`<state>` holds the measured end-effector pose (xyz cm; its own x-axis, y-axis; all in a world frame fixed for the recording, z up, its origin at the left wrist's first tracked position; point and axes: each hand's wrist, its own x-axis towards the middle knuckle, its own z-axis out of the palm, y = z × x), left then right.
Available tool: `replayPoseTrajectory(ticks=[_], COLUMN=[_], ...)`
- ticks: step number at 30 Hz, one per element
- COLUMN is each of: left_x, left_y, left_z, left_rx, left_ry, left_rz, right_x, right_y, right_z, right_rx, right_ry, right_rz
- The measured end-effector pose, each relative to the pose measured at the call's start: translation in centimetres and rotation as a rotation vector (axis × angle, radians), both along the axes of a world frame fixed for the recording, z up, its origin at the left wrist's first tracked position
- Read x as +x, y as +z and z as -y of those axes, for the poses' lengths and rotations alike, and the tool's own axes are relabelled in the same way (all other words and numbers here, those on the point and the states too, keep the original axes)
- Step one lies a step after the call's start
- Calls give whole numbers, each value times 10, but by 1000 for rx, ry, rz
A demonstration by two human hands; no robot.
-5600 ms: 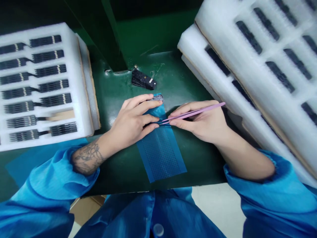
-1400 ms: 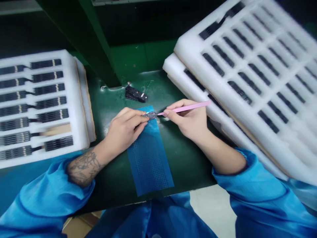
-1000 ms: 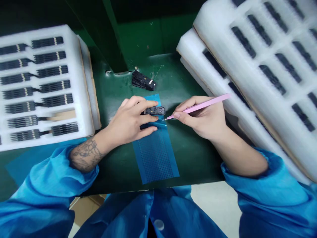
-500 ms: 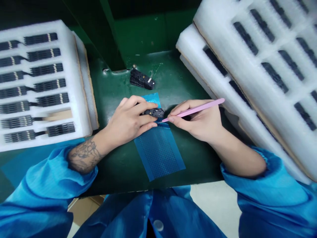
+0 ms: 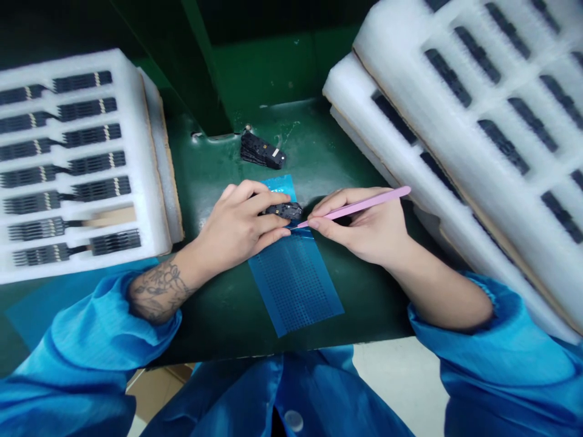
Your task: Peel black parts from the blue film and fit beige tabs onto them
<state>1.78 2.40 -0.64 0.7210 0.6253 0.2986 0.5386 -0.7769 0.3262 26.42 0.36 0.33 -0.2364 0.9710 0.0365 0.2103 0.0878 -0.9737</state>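
My left hand (image 5: 248, 220) is closed around a small black plastic part (image 5: 288, 210), holding it over a blue sheet (image 5: 296, 285). Rows of tiny dark pieces or holes cover the sheet; I cannot tell which. Pink tweezers (image 5: 359, 204) are pinched in my right hand (image 5: 364, 224), handle pointing up to the right. Their fine tips meet the sheet close to my left thumb, just below the black part. Whether anything sits between the tips is too small to tell.
A fanned stack of black parts (image 5: 262, 150) lies behind my hands on the green table (image 5: 209, 315). White foam trays (image 5: 152, 212) of black parts stand at left, and more stacked foam trays (image 5: 364, 130) rise at right. Another blue sheet (image 5: 59, 297) lies under my left sleeve.
The whole view has shifted slightly, with the scene sitting a little lower. Both hands keep nearly the same pose, and the tweezer tips stay by my left thumb.
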Motion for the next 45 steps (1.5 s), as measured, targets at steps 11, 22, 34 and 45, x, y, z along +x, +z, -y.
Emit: replayPoseTrajectory(ticks=[11, 22, 34, 45], left_x=[0, 0, 1, 1], left_y=[1, 1, 3, 3], left_z=[0, 0, 0, 1], left_rx=[18, 13, -5, 22], left_ry=[0, -1, 23, 12], left_rz=[14, 4, -15, -6], right_x=[0, 1, 0, 2], right_y=[0, -1, -1, -2], right_z=[0, -1, -1, -1], right_rx=[-6, -23, -32, -16], right_ry=[-8, 2, -2, -37], right_rz=[6, -36, -20, -15])
